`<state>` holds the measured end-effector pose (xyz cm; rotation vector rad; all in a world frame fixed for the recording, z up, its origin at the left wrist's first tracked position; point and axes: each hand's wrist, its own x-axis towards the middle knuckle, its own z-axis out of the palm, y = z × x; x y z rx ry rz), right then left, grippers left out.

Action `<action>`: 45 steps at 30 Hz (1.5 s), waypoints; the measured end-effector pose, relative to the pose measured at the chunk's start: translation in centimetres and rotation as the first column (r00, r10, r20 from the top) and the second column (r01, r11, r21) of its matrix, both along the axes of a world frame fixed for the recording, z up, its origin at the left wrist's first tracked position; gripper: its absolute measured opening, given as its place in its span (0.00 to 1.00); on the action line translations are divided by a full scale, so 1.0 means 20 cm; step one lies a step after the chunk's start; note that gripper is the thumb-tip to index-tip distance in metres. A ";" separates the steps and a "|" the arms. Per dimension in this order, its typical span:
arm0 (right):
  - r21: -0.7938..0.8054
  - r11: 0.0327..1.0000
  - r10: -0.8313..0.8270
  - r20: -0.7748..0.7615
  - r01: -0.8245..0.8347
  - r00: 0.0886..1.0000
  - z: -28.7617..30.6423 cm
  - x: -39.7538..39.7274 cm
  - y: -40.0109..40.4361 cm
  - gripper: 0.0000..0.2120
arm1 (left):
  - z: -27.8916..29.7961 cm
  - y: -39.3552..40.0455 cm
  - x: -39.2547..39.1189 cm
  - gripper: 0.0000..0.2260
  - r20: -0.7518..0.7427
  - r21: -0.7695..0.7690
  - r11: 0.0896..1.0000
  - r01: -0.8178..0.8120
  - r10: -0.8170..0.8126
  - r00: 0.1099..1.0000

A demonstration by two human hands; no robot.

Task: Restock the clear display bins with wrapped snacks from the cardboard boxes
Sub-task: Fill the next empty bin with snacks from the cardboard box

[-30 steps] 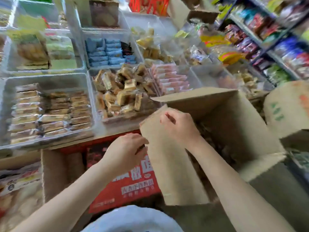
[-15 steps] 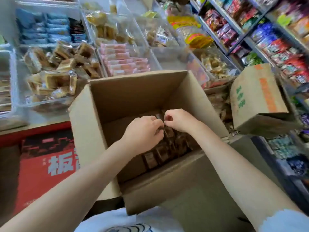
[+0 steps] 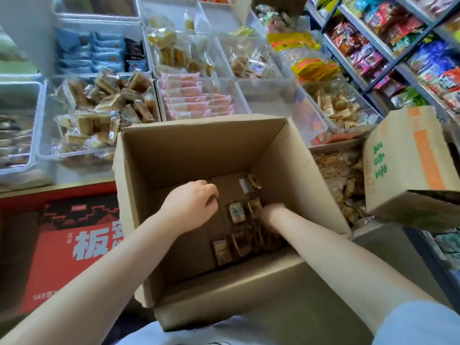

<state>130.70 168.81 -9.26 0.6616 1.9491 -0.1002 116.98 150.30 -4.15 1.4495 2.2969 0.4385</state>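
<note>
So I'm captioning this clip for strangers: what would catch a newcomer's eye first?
The open cardboard box fills the centre, with both hands down inside it: the left hand curled above the bottom, the right hand among the wrapped snacks. Behind it lie clear bins, one holding pink packets, and a red carton sits lower left.

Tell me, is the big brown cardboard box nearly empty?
Nearly empty: the brown cardboard box shows bare floor, with small wrapped snacks left along its right side only.
</note>
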 end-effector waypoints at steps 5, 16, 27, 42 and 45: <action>-0.293 0.933 -0.318 -0.391 0.211 0.864 0.25 -0.09 0.09 0.15 | 0.01 0.00 -0.02 0.15 0.174 0.136 0.985 -0.109 0.085 0.981; -0.866 0.499 -0.828 -0.461 0.042 0.320 0.67 -0.40 -0.41 0.14 | 0.28 -0.29 -0.27 0.12 0.807 0.352 0.690 -0.632 0.119 0.579; -0.688 0.724 -0.663 -0.676 0.049 0.323 0.57 -1.41 -1.24 0.12 | 0.07 -1.23 -1.25 0.19 0.735 0.249 0.736 -0.629 0.279 0.618; -0.134 0.990 -0.095 -0.840 -0.035 0.535 -0.02 -2.64 -1.75 0.15 | -0.63 -1.95 -1.92 0.31 -0.200 0.002 0.861 -0.509 0.499 0.843; -0.123 0.989 -0.051 -0.812 -0.085 0.581 -0.13 -2.77 -1.82 0.18 | -0.66 -1.95 -1.93 0.31 -0.230 0.030 0.867 -0.497 0.490 0.841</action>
